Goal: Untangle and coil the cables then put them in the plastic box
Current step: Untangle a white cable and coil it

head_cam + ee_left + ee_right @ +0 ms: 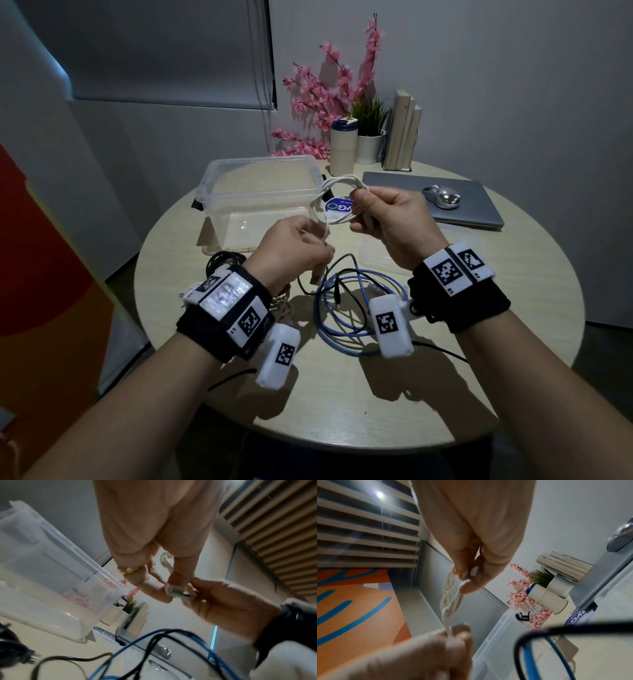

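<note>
Black cable (224, 262) bundled at table's (342, 404) left edge. Clear plastic box (260, 195) behind it, open, nothing visible inside. Left hand (291, 250) above the table, fingers curled, pinching the white cable's (339, 202) loose end near the plug. Right hand (387, 219) holds the coiled loops of the same cable, fingers closed round them, in the air just right of the box. Blue cable (346, 318) lies loose under both wrists. Laptop (442, 202) far right.
</note>
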`<state>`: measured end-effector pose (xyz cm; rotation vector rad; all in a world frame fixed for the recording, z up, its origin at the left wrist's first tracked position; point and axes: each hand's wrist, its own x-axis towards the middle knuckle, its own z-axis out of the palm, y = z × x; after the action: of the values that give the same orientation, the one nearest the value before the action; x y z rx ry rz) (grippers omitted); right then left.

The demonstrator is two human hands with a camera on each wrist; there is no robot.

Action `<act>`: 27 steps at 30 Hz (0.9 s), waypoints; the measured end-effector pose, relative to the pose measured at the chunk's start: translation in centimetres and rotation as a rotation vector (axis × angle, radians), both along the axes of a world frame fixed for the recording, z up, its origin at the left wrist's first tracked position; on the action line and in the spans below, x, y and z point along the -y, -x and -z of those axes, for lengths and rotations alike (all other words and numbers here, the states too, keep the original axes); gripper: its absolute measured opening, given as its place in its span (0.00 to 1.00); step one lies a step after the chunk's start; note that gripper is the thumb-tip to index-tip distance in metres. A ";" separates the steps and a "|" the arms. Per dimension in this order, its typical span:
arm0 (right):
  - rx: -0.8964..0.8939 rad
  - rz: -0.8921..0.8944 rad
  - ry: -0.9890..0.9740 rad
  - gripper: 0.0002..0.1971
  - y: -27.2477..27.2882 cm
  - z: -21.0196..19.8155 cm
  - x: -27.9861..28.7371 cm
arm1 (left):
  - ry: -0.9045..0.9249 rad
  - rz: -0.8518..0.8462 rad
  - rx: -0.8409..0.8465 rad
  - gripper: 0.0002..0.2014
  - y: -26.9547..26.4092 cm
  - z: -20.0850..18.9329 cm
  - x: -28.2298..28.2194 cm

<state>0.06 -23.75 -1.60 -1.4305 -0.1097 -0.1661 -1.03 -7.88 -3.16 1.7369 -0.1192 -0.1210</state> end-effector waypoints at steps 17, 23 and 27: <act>-0.092 -0.206 -0.031 0.07 0.5 -0.7 0.0 | 0.417 0.174 -0.049 0.16 -0.3 -0.7 -0.7; -0.076 -0.167 0.048 0.10 0.4 -0.4 -0.2 | 0.490 0.071 -0.053 0.11 -0.5 -0.7 -0.8; -0.078 -0.149 0.041 0.07 0.3 -0.2 -0.4 | 0.455 0.048 -0.046 0.07 -0.5 -0.7 -0.7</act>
<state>-0.26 -23.37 -1.36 -1.4622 -0.1560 0.0149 -0.56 -7.16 -2.41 1.2771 -0.1420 -0.1559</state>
